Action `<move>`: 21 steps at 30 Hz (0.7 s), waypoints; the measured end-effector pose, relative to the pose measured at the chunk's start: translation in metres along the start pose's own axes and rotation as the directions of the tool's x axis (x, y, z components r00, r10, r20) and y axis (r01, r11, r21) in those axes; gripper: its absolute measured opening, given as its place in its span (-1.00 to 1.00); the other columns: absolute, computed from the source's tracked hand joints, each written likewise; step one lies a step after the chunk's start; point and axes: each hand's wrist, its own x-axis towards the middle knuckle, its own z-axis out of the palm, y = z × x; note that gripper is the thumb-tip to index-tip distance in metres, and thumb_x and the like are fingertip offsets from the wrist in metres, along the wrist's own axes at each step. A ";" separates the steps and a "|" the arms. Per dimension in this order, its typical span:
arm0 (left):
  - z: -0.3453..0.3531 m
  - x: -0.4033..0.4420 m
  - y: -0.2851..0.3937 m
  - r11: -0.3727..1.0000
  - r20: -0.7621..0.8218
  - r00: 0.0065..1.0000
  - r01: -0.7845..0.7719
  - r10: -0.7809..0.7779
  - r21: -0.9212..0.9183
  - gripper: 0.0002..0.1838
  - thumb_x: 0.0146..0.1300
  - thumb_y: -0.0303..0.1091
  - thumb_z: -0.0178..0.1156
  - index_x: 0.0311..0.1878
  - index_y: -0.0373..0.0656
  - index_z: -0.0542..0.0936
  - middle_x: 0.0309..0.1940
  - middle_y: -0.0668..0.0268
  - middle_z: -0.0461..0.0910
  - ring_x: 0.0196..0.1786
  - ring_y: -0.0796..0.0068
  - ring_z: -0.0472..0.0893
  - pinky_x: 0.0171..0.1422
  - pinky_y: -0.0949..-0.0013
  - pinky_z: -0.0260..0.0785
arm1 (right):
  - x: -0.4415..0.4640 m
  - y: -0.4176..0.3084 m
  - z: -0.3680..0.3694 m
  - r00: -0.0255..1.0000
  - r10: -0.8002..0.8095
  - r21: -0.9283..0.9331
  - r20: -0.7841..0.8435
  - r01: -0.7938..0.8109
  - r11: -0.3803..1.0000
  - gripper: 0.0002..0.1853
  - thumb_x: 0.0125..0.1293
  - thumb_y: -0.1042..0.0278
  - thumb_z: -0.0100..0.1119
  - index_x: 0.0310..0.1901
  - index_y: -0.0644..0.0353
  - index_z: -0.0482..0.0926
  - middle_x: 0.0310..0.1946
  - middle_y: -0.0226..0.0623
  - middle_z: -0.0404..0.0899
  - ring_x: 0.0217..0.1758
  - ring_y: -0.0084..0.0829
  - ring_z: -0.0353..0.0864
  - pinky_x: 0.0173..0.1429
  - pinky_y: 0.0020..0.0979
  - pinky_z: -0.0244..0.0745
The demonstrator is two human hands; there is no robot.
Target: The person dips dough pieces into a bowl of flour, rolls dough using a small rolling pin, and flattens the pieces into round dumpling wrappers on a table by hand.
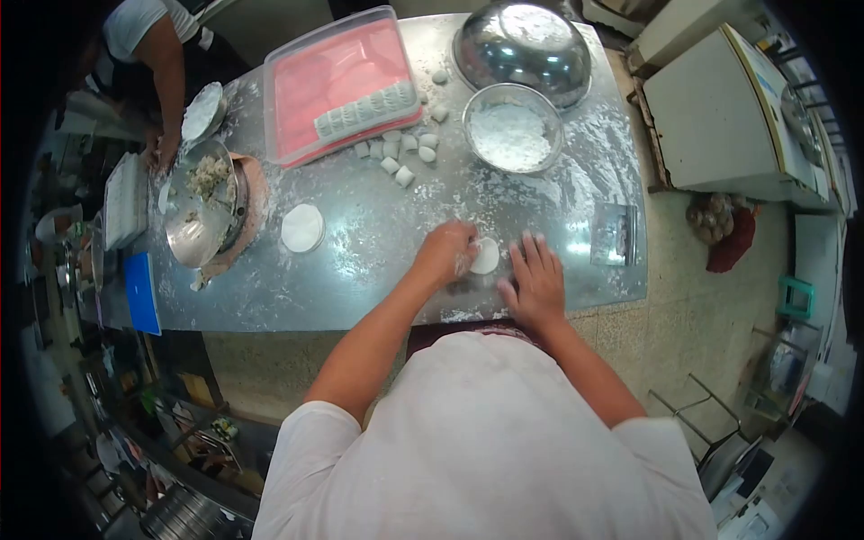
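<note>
From here, the left hand (447, 253) hides the nine-o'clock rim of the white disc (487, 256); at eleven, a co-worker (139, 29) is cropped.

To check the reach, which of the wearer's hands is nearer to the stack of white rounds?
Left. The left hand is right of the stack; the right hand is farther right, beyond the small disc.

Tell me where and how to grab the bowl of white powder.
Probably by its rim, left and right, coming from the near side: the powder bowl stands upright, round and open-topped, and the large steel bowl crowds its far side.
</note>
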 end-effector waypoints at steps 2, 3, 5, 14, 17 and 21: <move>-0.003 -0.005 -0.001 0.995 0.064 0.996 0.061 -0.056 -0.077 -0.80 0.20 -0.45 0.25 -0.10 -0.26 0.64 -0.13 -0.07 0.68 0.02 -0.16 0.64 0.14 -0.04 0.48 | -0.005 0.000 0.001 0.998 0.003 0.014 0.058 -0.003 1.000 -0.24 0.32 -0.12 0.25 0.46 0.14 0.44 0.52 0.14 0.28 0.57 0.18 0.25 0.60 0.10 0.10; -0.008 -0.008 0.002 0.990 0.107 0.991 0.097 -0.086 -0.100 -0.80 0.21 -0.46 0.24 -0.11 -0.26 0.65 -0.13 -0.07 0.68 0.02 -0.16 0.64 0.14 -0.03 0.49 | 0.010 0.001 0.003 0.999 -0.005 0.009 0.043 0.005 1.000 -0.24 0.32 -0.12 0.25 0.46 0.14 0.45 0.52 0.14 0.28 0.57 0.18 0.24 0.60 0.10 0.10; -0.004 -0.009 0.006 0.985 0.171 0.980 0.128 -0.106 -0.118 -0.81 0.21 -0.46 0.24 -0.11 -0.26 0.66 -0.14 -0.07 0.67 0.01 -0.16 0.64 0.14 -0.03 0.49 | 0.059 0.000 0.001 0.999 0.037 -0.035 0.032 -0.036 0.999 -0.22 0.32 -0.15 0.24 0.46 0.16 0.43 0.51 0.14 0.29 0.59 0.16 0.21 0.60 0.09 0.10; -0.002 -0.002 -0.008 1.000 -0.061 0.998 -0.004 0.002 -0.026 -0.75 0.25 -0.41 0.26 -0.02 -0.25 0.65 -0.14 -0.10 0.68 0.00 -0.14 0.66 0.12 0.03 0.49 | 0.015 0.004 0.008 0.999 -0.020 0.003 0.025 0.020 1.000 -0.19 0.31 -0.17 0.24 0.46 0.22 0.40 0.53 0.11 0.28 0.61 0.11 0.20 0.62 0.11 0.06; -0.011 -0.018 0.005 0.924 0.131 0.959 0.279 -0.253 -0.261 -0.76 0.26 -0.38 0.28 -0.03 -0.24 0.64 -0.15 -0.10 0.68 0.00 -0.15 0.65 0.13 0.02 0.49 | 0.002 -0.001 -0.001 0.998 -0.016 -0.010 0.067 0.016 1.000 -0.19 0.31 -0.16 0.24 0.47 0.21 0.40 0.53 0.08 0.28 0.61 0.11 0.21 0.61 0.12 0.06; -0.009 -0.006 0.002 0.991 0.026 0.997 0.077 -0.075 -0.106 -0.75 0.27 -0.37 0.29 -0.03 -0.26 0.63 -0.16 -0.09 0.68 -0.03 -0.14 0.66 0.10 0.02 0.49 | 0.100 -0.010 0.010 0.996 0.086 -0.062 -0.029 -0.087 0.994 -0.19 0.31 -0.14 0.25 0.46 0.23 0.40 0.53 0.09 0.28 0.60 0.12 0.21 0.61 0.13 0.07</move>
